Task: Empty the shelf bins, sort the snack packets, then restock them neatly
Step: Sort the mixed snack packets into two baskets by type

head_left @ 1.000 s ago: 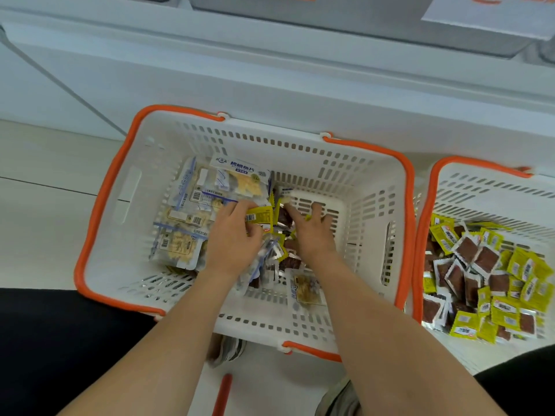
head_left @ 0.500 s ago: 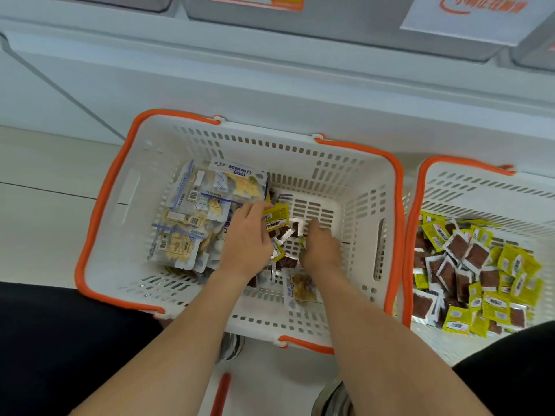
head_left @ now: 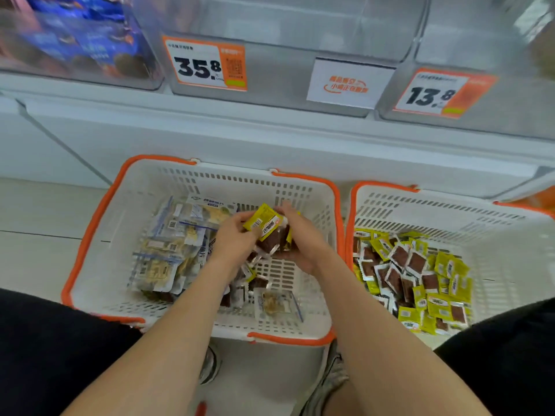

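Yellow-and-brown snack packets are held as a small bundle between both hands, above the middle of the left basket. The left hand pinches the top packet, and the right hand curls around the bundle from the other side. Blue-and-white packets lie in the left part of this basket. The right basket, just beside it, holds a pile of the same yellow-and-brown kind. Clear shelf bins stand above.

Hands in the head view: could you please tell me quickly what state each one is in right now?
Left hand: closed, pinching the yellow packet on top.
Right hand: closed, cupped round a bunch of packets.
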{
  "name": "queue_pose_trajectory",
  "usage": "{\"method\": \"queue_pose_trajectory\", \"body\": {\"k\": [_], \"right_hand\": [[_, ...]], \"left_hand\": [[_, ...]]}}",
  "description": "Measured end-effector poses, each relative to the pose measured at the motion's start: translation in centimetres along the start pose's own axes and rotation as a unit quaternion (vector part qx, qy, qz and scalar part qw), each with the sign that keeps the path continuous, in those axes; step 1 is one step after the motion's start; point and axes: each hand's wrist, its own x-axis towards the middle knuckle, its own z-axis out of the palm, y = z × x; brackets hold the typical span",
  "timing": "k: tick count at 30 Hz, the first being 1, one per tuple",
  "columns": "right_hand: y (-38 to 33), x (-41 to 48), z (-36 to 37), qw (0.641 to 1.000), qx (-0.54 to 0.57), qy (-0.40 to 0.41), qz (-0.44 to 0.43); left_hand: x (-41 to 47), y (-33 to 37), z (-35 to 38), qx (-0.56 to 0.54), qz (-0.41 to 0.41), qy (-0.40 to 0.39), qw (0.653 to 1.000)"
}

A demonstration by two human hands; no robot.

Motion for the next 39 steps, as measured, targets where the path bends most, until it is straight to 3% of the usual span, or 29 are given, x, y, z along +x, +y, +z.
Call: {"method": "queue_pose_trajectory", "body": {"k": [2, 6, 9, 12, 15, 17, 19, 20, 23, 26, 28, 31, 33, 35, 37, 39], "right_hand": [[-1.9, -2.3, -0.7, 0.997, -0.06, 0.002, -0.058], [-6.2, -6.5, -3.9, 0.951, -0.215, 0.173, -0.14], [-8.7, -9.9, -7.7, 0.915, -0.253, 0.269, -0.162], [-9.0, -12.3, -12.2, 0.851, -0.325, 0.389, -0.138], [-7.6, -12.3, -14.4, 0.828, -0.44, 0.344, -0.038], [-6.3, -11.5, -13.1, 0.78, -0.535, 0.324, -0.005], [-5.3, -10.3, -10.3, 0.752, -0.568, 0.322, -0.092], [-5.0, -9.8, -8.8, 0.761, -0.551, 0.302, -0.165], [-4.0, -8.7, -4.9, 0.807, -0.497, 0.166, -0.273], [-2.8, -7.5, -3.3, 0.79, -0.548, 0.061, -0.27], [-2.0, -6.6, -3.1, 0.78, -0.57, 0.039, -0.256], [-1.6, -5.3, -3.1, 0.783, -0.57, 0.054, -0.245], [-1.6, -4.5, -2.9, 0.793, -0.55, 0.086, -0.246], [-1.6, -3.7, -2.4, 0.807, -0.525, 0.118, -0.244], [-1.4, -2.9, -1.9, 0.815, -0.51, 0.139, -0.238], [-1.0, -2.2, -1.4, 0.82, -0.506, 0.147, -0.223]], "left_hand": [[-0.7, 2.2, 0.9, 0.02, 0.024, -0.024, 0.999], [-2.9, 6.9, 3.9, 0.105, 0.085, -0.104, 0.985], [-4.5, 9.1, 5.9, 0.152, 0.124, -0.181, 0.964], [-4.9, 8.6, 6.4, 0.288, 0.143, -0.172, 0.931], [-4.9, 5.4, 5.8, 0.422, 0.051, -0.221, 0.878], [-5.2, 2.9, 5.4, 0.494, -0.035, -0.273, 0.825], [-5.6, 0.6, 5.0, 0.548, -0.081, -0.294, 0.779], [-5.8, -0.2, 4.9, 0.566, -0.089, -0.296, 0.764], [-5.6, -2.6, 4.4, 0.56, -0.113, -0.266, 0.777], [-4.2, -4.9, 3.6, 0.475, -0.162, -0.219, 0.837], [-3.9, -4.6, 3.1, 0.37, -0.207, -0.197, 0.884], [-3.1, -2.8, 2.3, 0.263, -0.232, -0.196, 0.916], [-2.4, -0.8, 1.2, 0.252, -0.176, -0.179, 0.935], [-1.4, 1.3, -0.2, 0.292, -0.069, -0.132, 0.945], [0.0, 2.8, -1.8, 0.353, 0.046, -0.092, 0.93], [1.6, 3.5, -3.2, 0.432, 0.15, -0.055, 0.888]]}}
